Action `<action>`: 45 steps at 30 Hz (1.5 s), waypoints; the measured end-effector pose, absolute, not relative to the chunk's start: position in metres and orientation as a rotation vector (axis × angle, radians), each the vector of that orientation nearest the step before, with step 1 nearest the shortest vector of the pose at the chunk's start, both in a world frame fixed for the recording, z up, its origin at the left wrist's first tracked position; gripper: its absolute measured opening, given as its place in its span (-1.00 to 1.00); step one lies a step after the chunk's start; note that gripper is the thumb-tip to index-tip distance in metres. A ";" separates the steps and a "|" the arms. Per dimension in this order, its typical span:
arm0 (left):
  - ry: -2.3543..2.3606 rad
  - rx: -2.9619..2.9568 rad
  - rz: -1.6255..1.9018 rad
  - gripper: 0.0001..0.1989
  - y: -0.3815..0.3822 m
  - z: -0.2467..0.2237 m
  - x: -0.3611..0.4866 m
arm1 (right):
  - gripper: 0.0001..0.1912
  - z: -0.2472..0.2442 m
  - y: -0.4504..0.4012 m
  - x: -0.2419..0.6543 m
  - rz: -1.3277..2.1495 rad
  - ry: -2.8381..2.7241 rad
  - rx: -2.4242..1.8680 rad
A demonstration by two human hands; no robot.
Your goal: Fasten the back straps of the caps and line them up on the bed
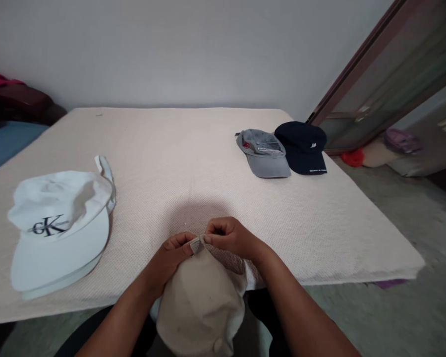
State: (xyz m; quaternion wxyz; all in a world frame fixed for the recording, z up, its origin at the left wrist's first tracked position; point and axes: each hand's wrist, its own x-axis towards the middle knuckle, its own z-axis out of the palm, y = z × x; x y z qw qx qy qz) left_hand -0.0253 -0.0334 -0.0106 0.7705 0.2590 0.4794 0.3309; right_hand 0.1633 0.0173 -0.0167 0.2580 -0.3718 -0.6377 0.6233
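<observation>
A beige baseball cap (202, 302) is held at the table's near edge, its back strap upward and its crown hanging toward my lap. My left hand (173, 255) pinches one side of the strap, close to a small metallic-looking piece. Against it, my right hand (232, 238) grips the strap's other side between thumb and curled fingers. The two hands nearly touch at the strap. Most of the cap's brim is hidden from this view.
White caps (61, 228), seemingly stacked, lie at the left with a CK print in front. Toward the right back sit a grey cap (265, 151) and a navy cap (301, 148), touching. A pale textured cloth (171, 148) covers the table. A wall (178, 54) stands behind.
</observation>
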 end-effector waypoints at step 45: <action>1.036 0.655 0.729 -0.86 -0.034 -0.004 -0.025 | -0.74 -0.020 0.011 0.157 1.946 -1.401 -0.750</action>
